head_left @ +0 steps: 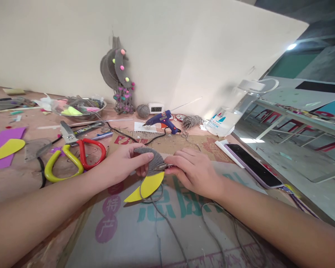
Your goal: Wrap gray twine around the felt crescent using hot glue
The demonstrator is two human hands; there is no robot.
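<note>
My left hand (134, 158) pinches the upper end of a yellow crescent (150, 185), whose upper part is wound closely with grey yarn (155, 160). The bare yellow tip points down and to the left. My right hand (194, 171) has thumb and forefinger closed on a small metallic clip-like piece (163, 166) at the crescent's right edge, where the winding meets the bare yellow. Its exact kind is partly hidden by the fingers. A loose strand of grey yarn (167, 219) loops around the yellow part and trails toward me over the printed board (123, 242).
Left of my hands lie scissors (63, 172) with red and yellow handles and purple sheets (5, 149). Behind stand a blue glue gun (163, 120), a bowl of scraps (80, 116) and yarn (192, 121). A phone (254, 163) and clear jug (225, 117) are at right.
</note>
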